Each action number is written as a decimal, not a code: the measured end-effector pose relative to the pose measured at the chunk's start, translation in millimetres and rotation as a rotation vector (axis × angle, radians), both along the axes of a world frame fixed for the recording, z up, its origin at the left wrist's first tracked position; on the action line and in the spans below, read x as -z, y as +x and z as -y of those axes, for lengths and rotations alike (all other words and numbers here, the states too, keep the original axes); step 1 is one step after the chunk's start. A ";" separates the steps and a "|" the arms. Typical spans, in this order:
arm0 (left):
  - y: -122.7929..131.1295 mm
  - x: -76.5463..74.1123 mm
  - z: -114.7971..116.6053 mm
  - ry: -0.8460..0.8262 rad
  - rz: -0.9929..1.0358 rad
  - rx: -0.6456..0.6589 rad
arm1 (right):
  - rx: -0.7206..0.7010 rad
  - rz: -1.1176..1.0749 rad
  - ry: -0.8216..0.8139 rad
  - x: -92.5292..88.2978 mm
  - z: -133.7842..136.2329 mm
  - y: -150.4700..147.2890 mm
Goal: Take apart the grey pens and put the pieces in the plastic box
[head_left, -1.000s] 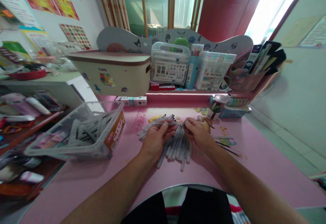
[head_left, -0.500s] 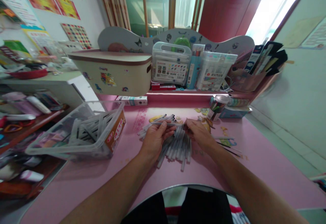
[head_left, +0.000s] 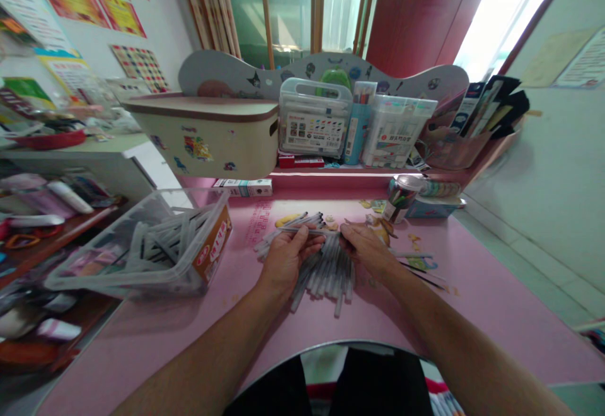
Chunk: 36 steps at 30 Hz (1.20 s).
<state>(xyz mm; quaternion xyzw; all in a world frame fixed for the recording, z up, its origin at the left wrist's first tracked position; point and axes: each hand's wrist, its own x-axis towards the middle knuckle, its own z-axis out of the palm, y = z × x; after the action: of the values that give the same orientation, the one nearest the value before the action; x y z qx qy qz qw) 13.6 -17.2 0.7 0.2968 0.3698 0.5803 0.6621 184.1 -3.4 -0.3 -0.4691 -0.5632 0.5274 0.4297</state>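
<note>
Pink bench (head_left: 496, 309), 1: carries tub & pile. Clear tub (head_left: 217, 245), 1, 9 o'clock, open-topped, presum. for easy reach. Pile of slim tubes (head_left: 331, 271), qty. unclear, ctr., many fanned twd. 6 o'clock. L. hand (head_left: 287, 257), R. hand (head_left: 367, 251): both grips clamped on single tube (head_left: 320, 232), above pile, approx. 9-to-3, prob. to steady both ends.

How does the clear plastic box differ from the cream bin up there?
The clear box lets pale tubes show; the cream bin is opaque. The clear box is open-topped; the cream bin has a brown-edged lid. The clear box sits on the pink desk, the cream bin on the shelf. Both are wide containers.
</note>
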 end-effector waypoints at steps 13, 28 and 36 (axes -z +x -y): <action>-0.5 2.1 -0.9 0.005 0.007 -0.013 | -0.001 -0.021 0.001 1.3 1.1 -0.4; -1.7 1.1 -0.6 0.020 -0.012 -0.015 | -0.019 -0.009 0.021 1.9 0.5 -0.4; -0.9 2.0 -0.2 0.022 -0.035 -0.010 | -0.019 -0.081 -0.101 1.2 2.0 -1.3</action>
<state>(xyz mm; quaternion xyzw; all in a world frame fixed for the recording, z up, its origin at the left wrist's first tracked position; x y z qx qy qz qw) 12.6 -17.0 -1.3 0.3124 0.3765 0.5823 0.6493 182.8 -5.4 -1.5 -0.4633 -0.5224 0.5777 0.4228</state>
